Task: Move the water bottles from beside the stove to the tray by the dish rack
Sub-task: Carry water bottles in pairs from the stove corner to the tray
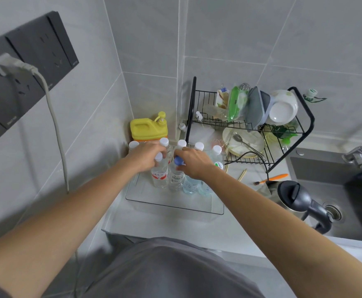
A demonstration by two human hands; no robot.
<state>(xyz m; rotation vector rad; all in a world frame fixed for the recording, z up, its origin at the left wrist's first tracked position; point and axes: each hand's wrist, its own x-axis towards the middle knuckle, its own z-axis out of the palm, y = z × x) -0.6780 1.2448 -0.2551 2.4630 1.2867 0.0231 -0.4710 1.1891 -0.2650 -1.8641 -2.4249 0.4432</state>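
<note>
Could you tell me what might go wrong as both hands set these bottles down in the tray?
The left hand and right hand grip upright clear plastic water bottles packed tightly together; a nudge could topple neighbours. The clear shallow tray sits near the counter edge, so pushing it might slide it off.

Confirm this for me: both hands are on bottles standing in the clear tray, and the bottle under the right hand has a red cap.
Not quite. In the head view the right hand grips a bottle with a blue cap, not red. The rest holds: the left hand is also on a bottle, both standing in the clear tray.
</note>
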